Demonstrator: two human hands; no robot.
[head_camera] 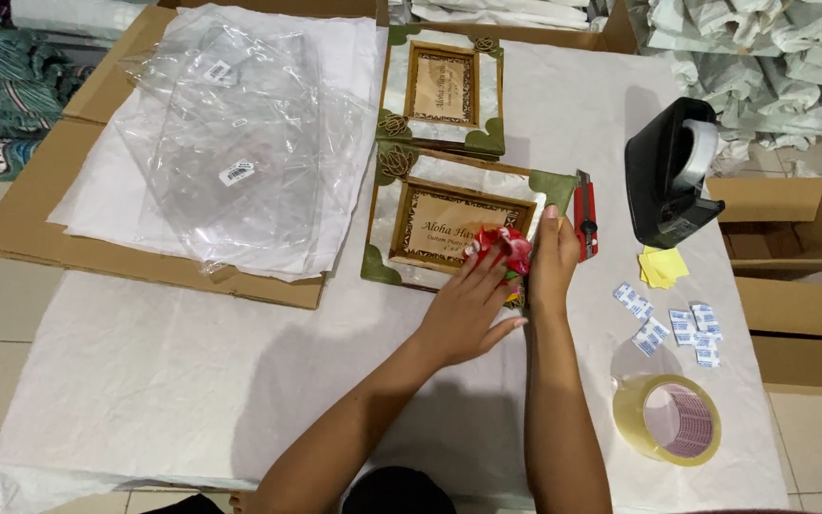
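Two picture frames [449,224] at centre of tabletop [192,381], neither bagged yet. Left hand [468,309] and right hand [552,262] both pinch red flower decoration [501,247] at near frame's lower right corner. Plastic bags [230,143] wait unused, upper left.

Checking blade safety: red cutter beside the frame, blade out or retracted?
Cannot tell: the red cutter lies flat beside the right hand; its tip is too small to read.

Two photo frames [441,86] [449,224] with green corner pieces are counted on the table. One black tape dispenser [670,171], one roll of clear tape [668,419], one red box cutter [585,217] and one pad of yellow sticky notes [663,266] are seen. About seven small white-and-blue packets [670,324] are counted. Two hands [463,309] [554,262] are seen.
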